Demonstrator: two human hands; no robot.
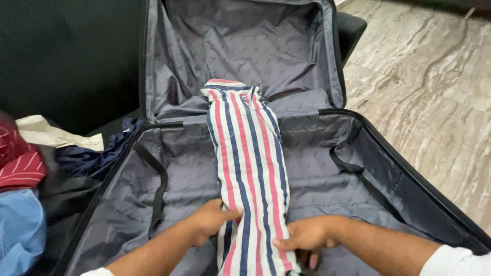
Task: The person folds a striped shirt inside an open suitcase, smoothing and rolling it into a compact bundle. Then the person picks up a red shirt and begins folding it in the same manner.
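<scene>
A striped garment (pixel 248 158), white with red and navy stripes, lies folded into a long narrow strip down the middle of an open grey-lined suitcase (pixel 317 168). Its far end reaches the hinge and rests against the raised lid (pixel 245 46). My left hand (pixel 212 217) grips the strip's left edge near its near end. My right hand (pixel 304 237) pinches the right edge a little lower, fingers curled under the cloth.
Black elastic straps (pixel 158 189) lie on both sides of the suitcase base. A pile of clothes sits at the left: red striped (pixel 20 163), light blue (pixel 20 230), navy (pixel 87 158) and cream (pixel 46 133). Marble floor (pixel 434 92) lies to the right.
</scene>
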